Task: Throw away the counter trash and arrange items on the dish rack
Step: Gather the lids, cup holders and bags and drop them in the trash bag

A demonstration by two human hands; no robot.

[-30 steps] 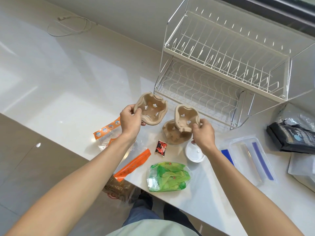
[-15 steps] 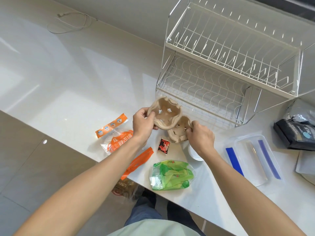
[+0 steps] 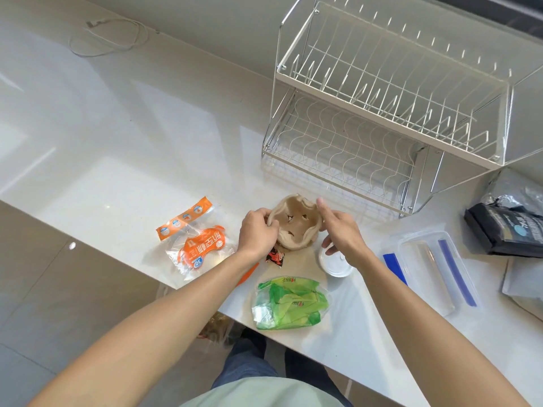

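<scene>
Two beige pulp cup carriers [image 3: 295, 226] are nested into one stack just above the white counter [image 3: 123, 183]. My left hand [image 3: 257, 232] grips the stack's left rim and my right hand [image 3: 342, 230] holds its right side. Around the hands lie an orange and clear wrapper [image 3: 195, 246], a small red and black sachet [image 3: 275, 257], a green plastic bag [image 3: 289, 302] and a white round lid [image 3: 335, 264]. The white two-tier wire dish rack [image 3: 382, 113] stands behind, with nothing on its tiers.
A clear plastic container with blue clips [image 3: 435, 271] lies right of the lid. A black bag [image 3: 505, 230] sits at the far right. A white cable [image 3: 108, 36] is coiled at the back left. The counter's front edge runs under my forearms.
The two carriers were apart, one in each hand. I brought them together and pressed one into the other, lowering the stack toward the counter.
</scene>
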